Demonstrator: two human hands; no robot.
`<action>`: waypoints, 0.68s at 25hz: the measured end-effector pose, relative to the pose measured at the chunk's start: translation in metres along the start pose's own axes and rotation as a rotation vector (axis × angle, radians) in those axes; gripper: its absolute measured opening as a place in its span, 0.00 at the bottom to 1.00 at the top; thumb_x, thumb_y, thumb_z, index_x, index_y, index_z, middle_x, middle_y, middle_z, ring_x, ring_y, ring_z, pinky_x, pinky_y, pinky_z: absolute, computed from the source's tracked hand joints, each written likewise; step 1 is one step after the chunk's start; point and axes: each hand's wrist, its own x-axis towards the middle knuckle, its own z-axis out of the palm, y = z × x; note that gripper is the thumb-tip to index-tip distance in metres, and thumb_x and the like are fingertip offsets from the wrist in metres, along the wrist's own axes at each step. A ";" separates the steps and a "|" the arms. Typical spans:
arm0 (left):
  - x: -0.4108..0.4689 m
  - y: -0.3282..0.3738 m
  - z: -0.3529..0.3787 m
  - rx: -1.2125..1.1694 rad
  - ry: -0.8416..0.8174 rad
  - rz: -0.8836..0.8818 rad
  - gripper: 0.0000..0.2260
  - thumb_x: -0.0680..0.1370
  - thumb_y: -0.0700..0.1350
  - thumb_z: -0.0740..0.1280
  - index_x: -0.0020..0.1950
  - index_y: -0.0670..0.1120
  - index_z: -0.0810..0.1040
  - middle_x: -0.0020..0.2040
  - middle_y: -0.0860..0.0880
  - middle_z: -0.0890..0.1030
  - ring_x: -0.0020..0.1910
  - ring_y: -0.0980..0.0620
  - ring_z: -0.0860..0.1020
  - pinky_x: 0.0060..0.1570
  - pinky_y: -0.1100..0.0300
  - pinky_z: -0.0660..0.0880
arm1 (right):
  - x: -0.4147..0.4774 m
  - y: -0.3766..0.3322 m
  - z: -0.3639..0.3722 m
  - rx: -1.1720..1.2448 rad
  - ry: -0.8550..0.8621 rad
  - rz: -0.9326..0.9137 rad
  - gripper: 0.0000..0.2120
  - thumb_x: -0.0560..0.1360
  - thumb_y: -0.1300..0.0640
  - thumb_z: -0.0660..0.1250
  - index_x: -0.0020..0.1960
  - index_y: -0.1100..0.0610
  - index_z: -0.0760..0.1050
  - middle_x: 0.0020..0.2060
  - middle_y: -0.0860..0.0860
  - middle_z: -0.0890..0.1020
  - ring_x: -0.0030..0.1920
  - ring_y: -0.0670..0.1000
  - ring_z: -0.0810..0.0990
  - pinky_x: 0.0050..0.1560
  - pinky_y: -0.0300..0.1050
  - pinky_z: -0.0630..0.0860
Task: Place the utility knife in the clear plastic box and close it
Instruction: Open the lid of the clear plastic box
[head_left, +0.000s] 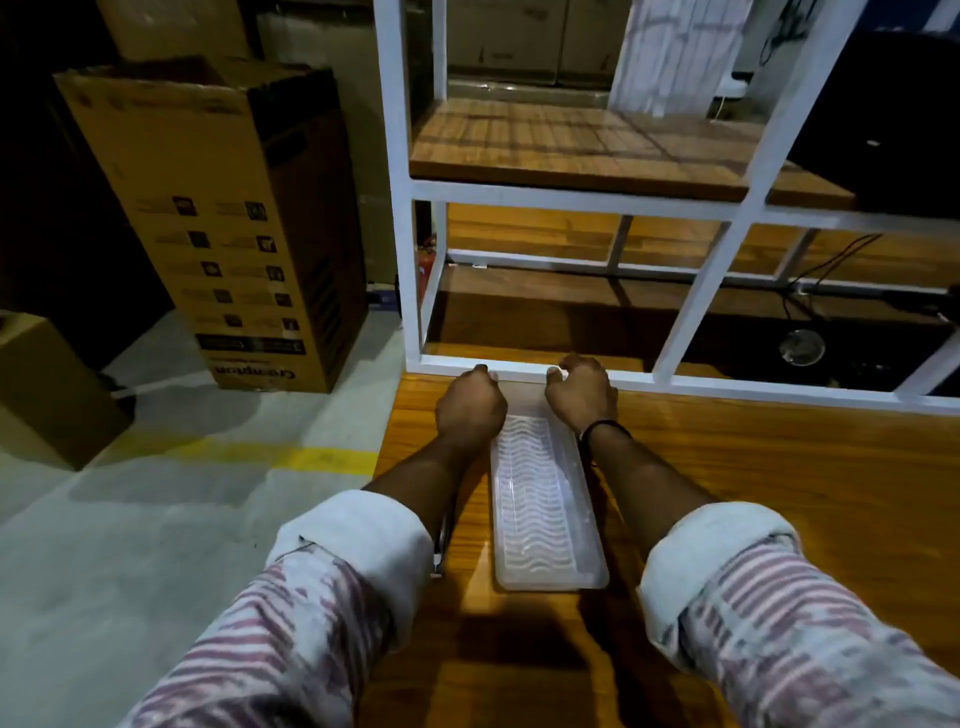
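A long clear plastic box (545, 509) with a wavy ribbed top lies lengthwise on the wooden table (779, 493). My left hand (470, 408) and my right hand (582, 395) each curl over a far corner of the box, close to the white frame. A thin metallic object, apparently the utility knife (441, 545), lies on the table just left of the box. My left forearm and rolled sleeve hide most of it. I cannot tell whether the lid is latched.
A white metal shelf frame (519, 369) with wooden boards stands right behind the box's far end. The table's left edge (387, 447) drops to a concrete floor, where a tall cardboard carton (218, 218) stands. Black cables (831, 260) run behind the frame at the right.
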 end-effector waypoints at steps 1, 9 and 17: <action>0.001 0.001 0.000 -0.021 -0.008 -0.041 0.14 0.84 0.47 0.55 0.58 0.44 0.78 0.56 0.42 0.84 0.56 0.40 0.82 0.48 0.52 0.75 | 0.000 0.002 0.002 0.042 -0.020 0.038 0.19 0.78 0.48 0.62 0.65 0.57 0.76 0.64 0.59 0.77 0.64 0.63 0.74 0.66 0.57 0.71; -0.009 0.004 0.020 -0.169 -0.006 -0.240 0.18 0.85 0.53 0.55 0.60 0.42 0.78 0.57 0.40 0.83 0.55 0.39 0.81 0.49 0.50 0.75 | -0.011 0.018 0.030 0.197 0.033 0.180 0.20 0.80 0.48 0.61 0.60 0.65 0.73 0.58 0.64 0.77 0.58 0.65 0.76 0.57 0.52 0.73; -0.008 0.003 0.025 -0.160 0.012 -0.221 0.18 0.86 0.52 0.54 0.61 0.41 0.77 0.57 0.41 0.83 0.56 0.40 0.81 0.53 0.47 0.77 | -0.010 0.019 0.033 0.151 0.050 0.105 0.19 0.81 0.49 0.59 0.60 0.66 0.72 0.57 0.65 0.77 0.58 0.65 0.75 0.56 0.52 0.72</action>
